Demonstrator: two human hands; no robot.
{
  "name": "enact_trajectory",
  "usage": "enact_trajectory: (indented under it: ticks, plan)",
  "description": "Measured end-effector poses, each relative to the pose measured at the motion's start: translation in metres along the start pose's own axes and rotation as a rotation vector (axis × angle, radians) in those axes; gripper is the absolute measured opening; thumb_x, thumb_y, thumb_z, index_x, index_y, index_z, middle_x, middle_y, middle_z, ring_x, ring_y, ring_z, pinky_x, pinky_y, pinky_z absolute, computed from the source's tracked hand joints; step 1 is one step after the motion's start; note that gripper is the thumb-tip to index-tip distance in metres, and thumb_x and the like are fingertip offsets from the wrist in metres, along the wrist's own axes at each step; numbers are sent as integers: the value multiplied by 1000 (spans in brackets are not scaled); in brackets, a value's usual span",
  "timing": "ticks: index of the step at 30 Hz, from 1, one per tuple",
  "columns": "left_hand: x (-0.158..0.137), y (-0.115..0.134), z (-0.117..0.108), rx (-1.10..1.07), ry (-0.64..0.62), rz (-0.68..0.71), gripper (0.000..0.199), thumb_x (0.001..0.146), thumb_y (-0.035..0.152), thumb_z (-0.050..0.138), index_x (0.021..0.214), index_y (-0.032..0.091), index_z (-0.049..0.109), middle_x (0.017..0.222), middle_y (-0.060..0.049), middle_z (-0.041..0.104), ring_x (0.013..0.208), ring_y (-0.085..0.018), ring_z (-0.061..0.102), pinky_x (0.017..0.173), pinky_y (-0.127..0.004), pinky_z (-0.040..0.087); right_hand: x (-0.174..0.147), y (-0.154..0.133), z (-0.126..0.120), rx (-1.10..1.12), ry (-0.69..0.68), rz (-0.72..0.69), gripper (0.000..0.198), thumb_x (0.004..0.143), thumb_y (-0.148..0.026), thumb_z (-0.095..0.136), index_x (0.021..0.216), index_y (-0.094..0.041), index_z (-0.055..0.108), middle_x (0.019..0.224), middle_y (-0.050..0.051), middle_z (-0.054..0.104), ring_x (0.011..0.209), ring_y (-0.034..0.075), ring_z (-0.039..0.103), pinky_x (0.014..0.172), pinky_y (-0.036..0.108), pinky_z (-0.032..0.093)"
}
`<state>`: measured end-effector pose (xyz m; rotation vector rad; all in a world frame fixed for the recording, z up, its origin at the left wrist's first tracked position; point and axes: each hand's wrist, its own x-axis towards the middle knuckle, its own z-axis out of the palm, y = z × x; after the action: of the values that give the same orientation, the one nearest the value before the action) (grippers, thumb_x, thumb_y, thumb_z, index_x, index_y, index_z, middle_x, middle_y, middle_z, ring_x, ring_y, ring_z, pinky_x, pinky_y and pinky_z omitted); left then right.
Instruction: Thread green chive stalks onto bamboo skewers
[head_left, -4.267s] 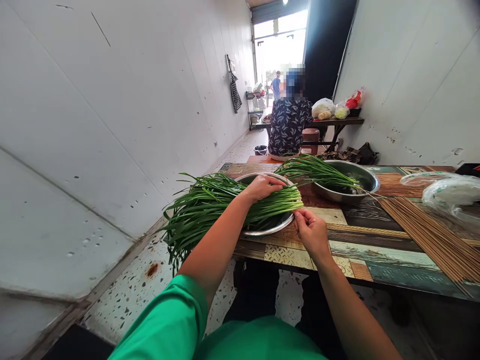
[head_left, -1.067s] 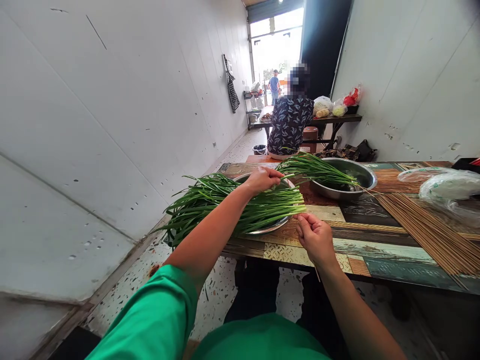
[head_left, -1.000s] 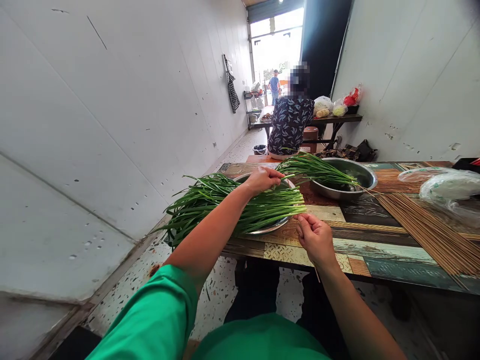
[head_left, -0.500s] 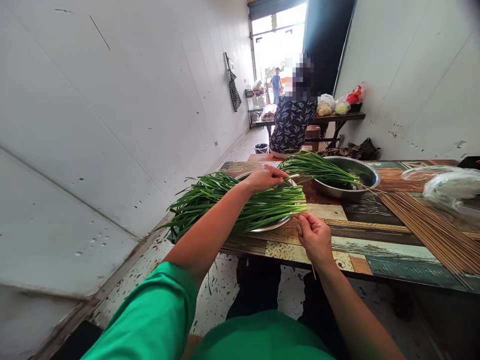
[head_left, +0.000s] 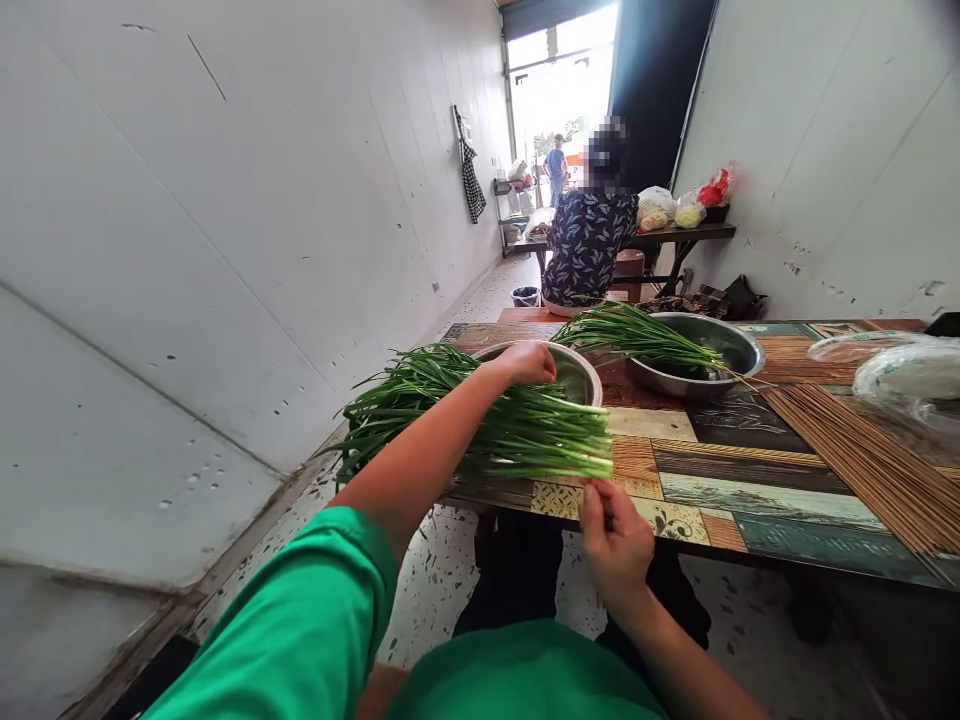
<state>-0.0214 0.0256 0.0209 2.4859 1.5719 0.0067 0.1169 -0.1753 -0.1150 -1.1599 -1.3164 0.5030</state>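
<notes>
A wide row of garlic chives (head_left: 544, 435), pale stem ends to the right, lies over the near side of a steel bowl (head_left: 596, 385). My left hand (head_left: 531, 362) is closed above the far edge of this row, over the bowl; what its fingers pinch is hidden. At the near edge of the stem ends, my right hand (head_left: 619, 540) is shut on a thin wooden skewer, mostly hidden by the fingers. The chives' leafy ends spread left under my left forearm and past the table's edge.
A second steel bowl (head_left: 739, 350) stands at the back with skewered chives (head_left: 637, 335) across its rim. Loose wooden skewers (head_left: 862, 470) lie at the right, near a clear plastic bag (head_left: 915, 375). Beyond the patchwork table (head_left: 780, 490) sits a person in a patterned shirt (head_left: 589, 245).
The row of chives has swung down toward me, baring the bowl's far right side. My right hand has moved nearer with it. My left hand has drawn slightly left, and the stalk it pinched no longer shows.
</notes>
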Motion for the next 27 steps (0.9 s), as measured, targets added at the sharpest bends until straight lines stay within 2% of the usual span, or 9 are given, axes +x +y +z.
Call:
enact_trajectory:
  ticks: [4, 7, 10, 12, 15, 18, 21, 25, 27]
  plan:
    - [8, 2, 20, 188, -205, 38, 23, 69, 31, 74, 87, 17, 78, 79, -5, 72, 75, -17, 62, 70, -23, 43, -19, -7, 3, -105, 5, -322, 15, 91, -21, 52, 78, -21, 59, 53, -3, 53, 42, 10, 47, 44, 23, 37]
    - [8, 5, 30, 284, -242, 41, 29, 73, 33, 71, 93, 14, 76, 87, -8, 72, 80, -18, 63, 73, -24, 44, -20, -10, 4, -91, 18, -450, 20, 92, -14, 51, 72, -21, 52, 50, -6, 45, 40, 8, 41, 41, 22, 33]
    - [8, 7, 35, 316, -236, 82, 27, 74, 31, 70, 96, 16, 75, 92, -7, 72, 83, -17, 63, 70, -21, 43, -17, -12, 4, -75, 7, -457, 19, 92, -12, 50, 75, -20, 51, 52, -5, 47, 41, 7, 42, 41, 21, 32]
    - [9, 8, 35, 307, -233, 116, 21, 72, 25, 70, 91, 16, 75, 88, -6, 72, 80, -17, 63, 69, -21, 43, -15, -13, 4, -80, 13, -443, 18, 92, -12, 50, 76, -20, 51, 53, -5, 48, 41, 7, 43, 41, 21, 32]
    - [10, 8, 32, 269, -157, 120, 17, 73, 15, 63, 84, 13, 76, 80, -6, 71, 75, -17, 62, 68, -23, 43, -14, -11, 2, -87, 25, -422, 17, 91, -12, 50, 76, -20, 52, 54, -5, 49, 42, 8, 44, 42, 21, 34]
    - [10, 6, 29, 236, -82, 120, 21, 75, 15, 58, 87, 14, 75, 81, -6, 71, 73, -16, 61, 67, -24, 43, -16, -8, 0, -71, 8, -403, 17, 90, -12, 50, 75, -20, 54, 53, -5, 48, 43, 7, 44, 43, 20, 36]
    - [12, 3, 25, 102, -5, 72, 22, 76, 14, 56, 91, 14, 73, 82, -5, 71, 72, -14, 60, 65, -21, 42, -15, -6, -1, -21, -4, -288, 18, 90, -17, 52, 73, -20, 55, 54, -4, 49, 44, 8, 44, 44, 20, 36]
    - [11, -2, 15, -304, 38, -89, 32, 76, 10, 53, 103, 13, 70, 75, -1, 70, 60, -10, 54, 58, -19, 40, 9, -6, -4, 185, -62, 121, 21, 92, -35, 50, 85, -18, 59, 55, -4, 48, 44, 8, 42, 41, 20, 34]
    - [8, -4, 9, -483, 59, -90, 31, 80, 13, 51, 105, 13, 70, 70, 0, 68, 57, -8, 50, 56, -19, 38, 30, -2, -6, 326, -120, 275, 28, 90, -43, 52, 84, -17, 58, 51, -7, 41, 41, 7, 35, 38, 20, 28]
